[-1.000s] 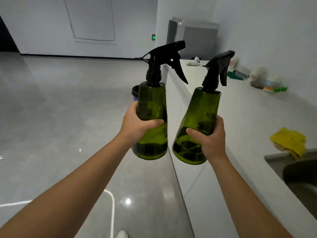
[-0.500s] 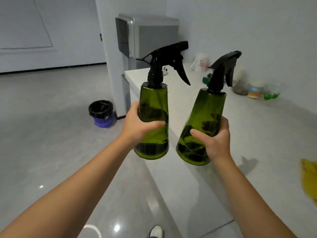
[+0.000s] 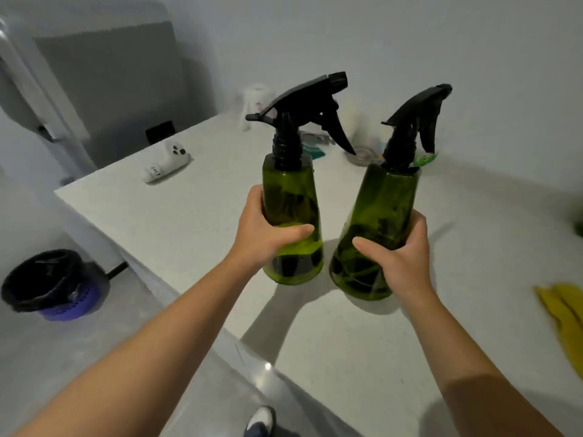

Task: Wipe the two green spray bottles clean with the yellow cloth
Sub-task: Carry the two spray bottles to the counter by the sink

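Observation:
I hold two translucent green spray bottles with black trigger heads, upright above the white counter [image 3: 176,222]. My left hand [image 3: 263,233] grips the lower body of the left bottle [image 3: 291,197]. My right hand [image 3: 399,252] wraps the lower body of the right bottle [image 3: 383,203], which leans slightly right. Both bottle bases hover just over the counter, casting shadows on it. The yellow cloth [image 3: 564,313] lies crumpled on the counter at the right edge of the view, apart from both hands.
A small white plush toy [image 3: 165,164] lies at the counter's far left. Jars and small items [image 3: 362,152] crowd the back by the wall. A grey fridge [image 3: 104,89] stands behind. A black-lined purple bin [image 3: 50,285] sits on the floor left.
My view has turned right and down toward the counter. Both bottles, still gripped, now hang low over the countertop instead of over the floor edge. The cloth shows at the right.

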